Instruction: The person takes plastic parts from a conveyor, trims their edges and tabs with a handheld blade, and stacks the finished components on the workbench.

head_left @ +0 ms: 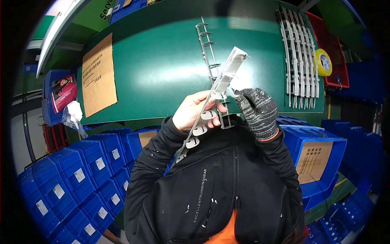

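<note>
So the long pale strip point(224, 83) was held up over the near edge of the green table point(158, 61), long axis on a slant: one end aimed toward the table's far right side, the other poking out past the near edge. Looked like light, smooth plastic, probably a bit bendy with snappable rounded tabs point(199, 130), so mid-length seemed the safest hold. The bare left hand point(191, 110) gripped it there; the gloved right hand point(259, 114) was curled just beside, couldn't tell if holding anything

A head-worn fisheye looks down on the table point(152, 77).
</note>
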`<action>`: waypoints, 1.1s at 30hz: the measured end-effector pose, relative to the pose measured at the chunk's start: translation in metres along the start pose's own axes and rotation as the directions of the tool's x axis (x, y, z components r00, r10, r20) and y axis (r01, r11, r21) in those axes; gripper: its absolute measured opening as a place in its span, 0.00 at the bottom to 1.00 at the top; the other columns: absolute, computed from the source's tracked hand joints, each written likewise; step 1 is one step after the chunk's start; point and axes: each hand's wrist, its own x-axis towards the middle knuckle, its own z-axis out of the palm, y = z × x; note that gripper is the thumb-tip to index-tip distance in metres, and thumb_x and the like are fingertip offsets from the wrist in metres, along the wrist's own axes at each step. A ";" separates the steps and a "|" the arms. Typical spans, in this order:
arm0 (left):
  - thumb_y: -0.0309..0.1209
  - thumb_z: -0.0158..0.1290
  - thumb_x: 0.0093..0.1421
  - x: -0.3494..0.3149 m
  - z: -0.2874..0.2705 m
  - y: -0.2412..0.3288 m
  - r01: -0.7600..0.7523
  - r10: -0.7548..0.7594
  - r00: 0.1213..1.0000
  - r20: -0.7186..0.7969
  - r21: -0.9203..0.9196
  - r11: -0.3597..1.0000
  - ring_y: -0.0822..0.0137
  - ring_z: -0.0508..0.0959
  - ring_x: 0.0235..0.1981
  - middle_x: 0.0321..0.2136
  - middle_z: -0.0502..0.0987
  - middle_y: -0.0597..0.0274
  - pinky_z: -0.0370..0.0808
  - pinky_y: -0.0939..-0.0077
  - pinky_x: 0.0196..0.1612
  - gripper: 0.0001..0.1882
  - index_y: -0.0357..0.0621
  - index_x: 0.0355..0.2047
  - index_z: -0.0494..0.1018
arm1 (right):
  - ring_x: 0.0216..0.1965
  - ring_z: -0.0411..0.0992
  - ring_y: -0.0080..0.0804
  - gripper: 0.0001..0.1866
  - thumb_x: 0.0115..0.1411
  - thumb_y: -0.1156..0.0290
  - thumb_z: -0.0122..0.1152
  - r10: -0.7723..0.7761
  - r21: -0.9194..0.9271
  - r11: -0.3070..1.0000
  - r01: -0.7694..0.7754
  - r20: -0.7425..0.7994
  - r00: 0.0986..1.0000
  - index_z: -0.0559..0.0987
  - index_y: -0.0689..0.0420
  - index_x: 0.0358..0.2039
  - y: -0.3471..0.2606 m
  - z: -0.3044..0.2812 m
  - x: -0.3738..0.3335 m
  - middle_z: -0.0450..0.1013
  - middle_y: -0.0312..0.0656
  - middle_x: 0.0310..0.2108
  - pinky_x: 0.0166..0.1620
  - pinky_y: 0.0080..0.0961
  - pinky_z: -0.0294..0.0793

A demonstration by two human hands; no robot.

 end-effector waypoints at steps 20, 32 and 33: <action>0.37 0.43 0.60 0.003 0.001 0.000 0.024 -0.025 0.999 0.022 0.011 1.000 0.69 0.76 0.22 0.31 0.74 0.55 0.74 0.83 0.20 0.19 0.36 0.46 0.63 | 0.21 0.70 0.33 0.07 0.50 0.70 0.58 -0.011 -0.017 1.000 0.010 -0.044 0.999 0.77 0.60 0.25 0.002 -0.002 -0.001 0.71 0.41 0.21 0.25 0.26 0.69; 0.50 0.46 0.55 0.000 -0.022 0.020 0.027 -0.071 0.958 0.276 0.161 0.987 0.63 0.75 0.38 0.42 0.70 0.52 0.70 0.72 0.43 0.33 0.37 0.52 0.58 | 0.07 0.50 0.15 0.19 0.56 0.57 0.51 0.391 0.977 -0.155 -0.145 0.196 0.899 0.70 0.62 0.37 0.043 -0.028 0.040 0.55 0.27 0.11 0.10 0.13 0.50; 0.44 0.45 0.57 -0.007 -0.022 0.023 0.029 -0.117 0.961 0.251 0.329 0.944 0.65 0.74 0.38 0.42 0.70 0.53 0.70 0.74 0.43 0.29 0.37 0.53 0.58 | 0.07 0.50 0.15 0.18 0.56 0.58 0.51 0.450 0.986 -0.067 -0.152 0.166 0.877 0.70 0.62 0.36 0.040 -0.031 0.044 0.55 0.27 0.11 0.09 0.13 0.51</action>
